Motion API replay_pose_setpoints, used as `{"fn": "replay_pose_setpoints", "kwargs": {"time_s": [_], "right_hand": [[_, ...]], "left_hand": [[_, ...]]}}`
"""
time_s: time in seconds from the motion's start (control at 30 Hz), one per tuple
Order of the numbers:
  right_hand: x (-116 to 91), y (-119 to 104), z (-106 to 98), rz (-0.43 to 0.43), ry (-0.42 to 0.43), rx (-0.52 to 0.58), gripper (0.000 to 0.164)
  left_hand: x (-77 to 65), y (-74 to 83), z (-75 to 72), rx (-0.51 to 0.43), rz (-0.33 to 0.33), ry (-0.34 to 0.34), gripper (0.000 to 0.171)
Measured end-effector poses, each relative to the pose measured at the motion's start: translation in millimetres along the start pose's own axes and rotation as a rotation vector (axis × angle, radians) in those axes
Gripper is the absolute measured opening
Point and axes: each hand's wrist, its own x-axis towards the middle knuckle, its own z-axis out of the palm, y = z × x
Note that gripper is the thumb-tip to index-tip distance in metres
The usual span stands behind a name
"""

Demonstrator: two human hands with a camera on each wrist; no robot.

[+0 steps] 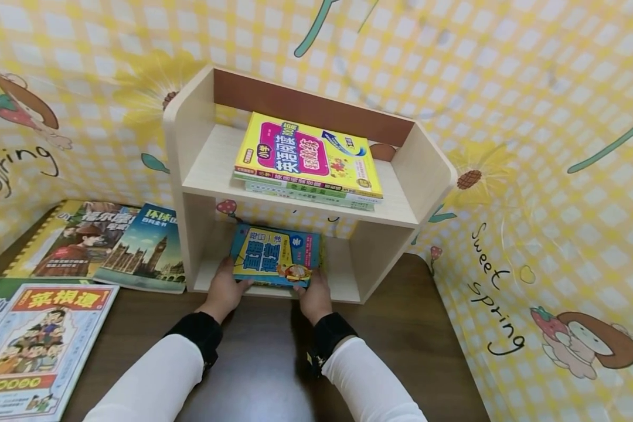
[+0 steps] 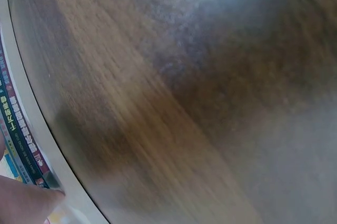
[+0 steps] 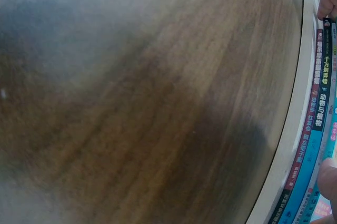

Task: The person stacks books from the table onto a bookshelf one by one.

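Note:
A blue-and-yellow book lies flat on top of a small stack on the lower shelf of a pale wooden bookshelf. My left hand holds the stack's left front corner, thumb toward the front. At the right front corner, my right hand grips it in the same way. The left wrist view shows dark and red book spines beside a thumb at the shelf's front edge. Several stacked spines appear between fingers in the right wrist view. Most of the fingers are hidden along the stack's sides.
The upper shelf carries a stack topped by a yellow book. Left of the bookshelf lie a book with a clock tower, other books and a comic-covered book, on the brown wooden table. A yellow checked cloth hangs behind.

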Motion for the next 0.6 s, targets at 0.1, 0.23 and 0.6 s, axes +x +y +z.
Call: {"fn": "replay_pose_setpoints", "kwargs": {"time_s": [0.1,0.23,0.6], "right_hand": [[0.5,-0.4,1.8,0.018,-0.013,-0.009,0.065],[2.8,-1.4,4.7,0.017,-0.028,0.003,0.065],[-13.4,1.0,-7.1,-0.080,0.034,0.183,0.068]], "left_hand": [[0.0,-1.8,-0.8,0.015,-0.011,-0.009,0.079],[0.4,-3.2,-3.2,0.030,-0.027,-0.003,0.079],[-8.5,-0.1,-3.8,0.035,0.046,-0.013,0.084]]}}
